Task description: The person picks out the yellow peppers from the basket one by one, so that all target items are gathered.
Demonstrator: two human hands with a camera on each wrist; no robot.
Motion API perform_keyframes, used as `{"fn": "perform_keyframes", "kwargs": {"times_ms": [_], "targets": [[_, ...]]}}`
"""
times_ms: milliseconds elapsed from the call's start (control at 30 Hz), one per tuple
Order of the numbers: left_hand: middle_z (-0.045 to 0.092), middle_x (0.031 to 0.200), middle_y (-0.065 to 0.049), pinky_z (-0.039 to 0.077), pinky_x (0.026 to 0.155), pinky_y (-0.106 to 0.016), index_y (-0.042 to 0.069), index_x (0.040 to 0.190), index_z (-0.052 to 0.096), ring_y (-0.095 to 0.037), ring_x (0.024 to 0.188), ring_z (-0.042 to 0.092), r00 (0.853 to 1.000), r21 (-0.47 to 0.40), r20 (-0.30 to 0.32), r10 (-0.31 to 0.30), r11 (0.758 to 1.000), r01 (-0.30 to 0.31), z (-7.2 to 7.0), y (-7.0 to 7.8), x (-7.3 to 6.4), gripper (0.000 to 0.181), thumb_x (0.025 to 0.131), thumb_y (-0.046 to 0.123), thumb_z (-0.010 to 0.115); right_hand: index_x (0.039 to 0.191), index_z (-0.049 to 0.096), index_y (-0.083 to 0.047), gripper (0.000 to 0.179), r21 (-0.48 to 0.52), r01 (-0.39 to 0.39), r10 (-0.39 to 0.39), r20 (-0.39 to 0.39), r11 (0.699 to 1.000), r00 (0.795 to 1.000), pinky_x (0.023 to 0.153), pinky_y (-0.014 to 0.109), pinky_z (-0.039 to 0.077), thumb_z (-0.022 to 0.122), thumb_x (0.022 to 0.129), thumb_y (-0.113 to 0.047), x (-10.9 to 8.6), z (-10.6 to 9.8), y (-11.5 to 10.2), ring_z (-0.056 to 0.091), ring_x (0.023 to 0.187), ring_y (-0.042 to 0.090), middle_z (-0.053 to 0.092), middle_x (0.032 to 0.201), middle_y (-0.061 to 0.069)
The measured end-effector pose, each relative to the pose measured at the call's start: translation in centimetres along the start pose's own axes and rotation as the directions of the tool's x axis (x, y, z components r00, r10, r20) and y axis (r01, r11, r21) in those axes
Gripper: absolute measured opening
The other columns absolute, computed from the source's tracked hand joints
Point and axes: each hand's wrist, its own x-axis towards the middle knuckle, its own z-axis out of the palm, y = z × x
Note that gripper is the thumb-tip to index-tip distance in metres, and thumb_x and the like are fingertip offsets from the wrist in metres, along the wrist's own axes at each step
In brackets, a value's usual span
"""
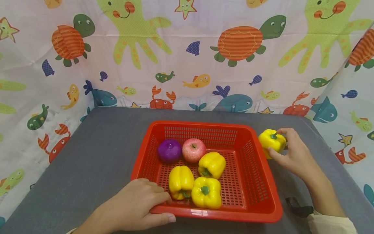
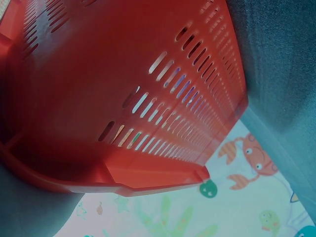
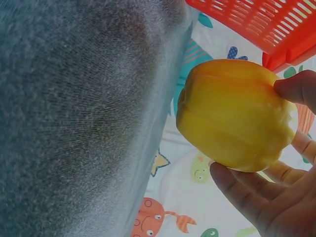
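Note:
A red plastic basket (image 1: pixel 201 214) holds several things: a purple onion-like vegetable (image 1: pixel 169 150), a pink-red apple (image 1: pixel 194 150) and three yellow bell peppers, one of them a bell pepper (image 1: pixel 206 193) with its green stem up. My left hand (image 1: pixel 137 203) grips the basket's front left corner, thumb outside the rim. To the right of the basket, my right hand (image 1: pixel 298 156) holds another yellow bell pepper (image 3: pixel 234 116) between thumb and fingers. In the right wrist view that pepper shows above the grey surface. The left wrist view shows the basket's slotted outer wall (image 2: pixel 123 94), without the left hand.
The basket stands on a grey cloth-covered table (image 1: pixel 87 156). Behind it and at both sides hangs a white curtain (image 1: pixel 181 42) printed with sea animals. A dark strap-like object (image 1: pixel 299 208) is by the right wrist.

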Motion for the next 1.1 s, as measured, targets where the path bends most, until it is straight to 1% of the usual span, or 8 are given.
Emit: {"fn": "perform_keyframes", "kwargs": {"times_ms": [100, 200, 300, 433, 533, 700, 933, 1100], "targets": [[0.064, 0.092, 0.025, 0.048, 0.074, -0.029, 0.031, 0.101, 0.072, 0.004, 0.079, 0.058, 1.0, 0.003, -0.003, -0.001, 1.0, 0.001, 0.0, 0.0, 0.0, 0.042, 0.095, 0.066, 0.049, 0.132, 0.037, 0.005, 0.07, 0.006, -0.004, 0.004, 0.018, 1.0, 1.0, 0.077, 0.061, 0.053, 0.081, 0.082, -0.015, 0.1, 0.1, 0.3, 0.051, 0.098, 0.039, 0.045, 0.122, 0.025], [0.065, 0.093, 0.024, 0.049, 0.076, -0.032, 0.031, 0.1, 0.072, 0.003, 0.081, 0.059, 1.0, 0.015, -0.011, -0.001, 1.0, 0.001, 0.1, 0.0, 0.0, 0.042, 0.095, 0.066, 0.05, 0.131, 0.036, 0.006, 0.069, 0.015, -0.005, 0.004, 0.039, 1.0, 0.999, 0.075, 0.052, 0.056, 0.081, 0.082, -0.013, 0.2, 0.2, 0.6, 0.051, 0.097, 0.038, 0.044, 0.121, 0.025], [0.065, 0.094, 0.024, 0.05, 0.077, -0.034, 0.03, 0.1, 0.072, 0.002, 0.083, 0.06, 1.0, 0.024, -0.015, -0.003, 1.0, 0.003, 0.1, 0.1, -0.1, 0.045, 0.095, 0.068, 0.048, 0.13, 0.036, 0.007, 0.069, 0.023, -0.007, 0.005, 0.058, 1.0, 0.998, 0.071, 0.031, 0.055, 0.081, 0.081, -0.011, 0.3, 0.3, 0.9, 0.05, 0.096, 0.038, 0.043, 0.119, 0.026], [0.066, 0.095, 0.024, 0.05, 0.078, -0.034, 0.03, 0.1, 0.072, 0.002, 0.084, 0.06, 1.0, 0.031, -0.018, -0.002, 1.0, 0.002, 0.1, 0.0, -0.1, 0.047, 0.095, 0.069, 0.045, 0.129, 0.036, 0.008, 0.069, 0.024, 0.009, -0.01, 0.066, 1.0, 0.998, 0.076, 0.039, 0.056, 0.08, 0.079, -0.008, 0.3, 0.6, 1.0, 0.048, 0.098, 0.037, 0.042, 0.12, 0.025], [0.066, 0.095, 0.023, 0.05, 0.078, -0.034, 0.031, 0.1, 0.072, 0.002, 0.084, 0.06, 1.0, 0.04, -0.025, 0.005, 0.999, -0.004, 0.1, 0.0, -0.1, 0.047, 0.095, 0.069, 0.046, 0.129, 0.038, 0.01, 0.07, 0.017, 0.032, -0.033, 0.074, 0.999, 0.997, 0.076, 0.057, 0.052, 0.081, 0.076, -0.006, 0.2, 0.9, 1.1, 0.044, 0.1, 0.037, 0.041, 0.121, 0.025], [0.066, 0.096, 0.023, 0.049, 0.077, -0.033, 0.03, 0.1, 0.072, 0.002, 0.085, 0.061, 0.999, 0.044, -0.032, 0.009, 0.999, -0.008, 0.1, 0.0, -0.1, 0.046, 0.096, 0.068, 0.046, 0.13, 0.038, 0.01, 0.074, 0.029, 0.049, -0.051, 0.103, 0.998, 0.993, 0.078, 0.061, 0.051, 0.084, 0.073, -0.006, 0.2, 1.1, 1.5, 0.039, 0.103, 0.04, 0.038, 0.123, 0.026], [0.066, 0.095, 0.023, 0.05, 0.078, -0.033, 0.03, 0.1, 0.072, 0.002, 0.084, 0.06, 1.0, 0.034, -0.023, 0.004, 0.999, -0.004, 0.0, 0.1, -0.1, 0.046, 0.095, 0.068, 0.046, 0.137, 0.031, 0.007, 0.086, 0.037, 0.024, -0.03, 0.155, 0.999, 0.987, 0.083, 0.066, 0.047, 0.085, 0.073, -0.012, -0.1, 0.8, 1.5, 0.035, 0.109, 0.043, 0.033, 0.128, 0.026], [0.066, 0.094, 0.023, 0.049, 0.076, -0.032, 0.03, 0.1, 0.072, 0.002, 0.083, 0.06, 1.0, 0.038, -0.026, 0.009, 0.999, -0.008, 0.0, 0.1, -0.1, 0.047, 0.095, 0.069, 0.046, 0.139, 0.032, 0.006, 0.089, 0.018, 0.076, -0.078, 0.168, 0.997, 0.983, 0.086, 0.072, 0.039, 0.087, 0.073, -0.016, -0.1, 0.5, 1.1, 0.032, 0.117, 0.047, 0.033, 0.134, 0.028]]}}
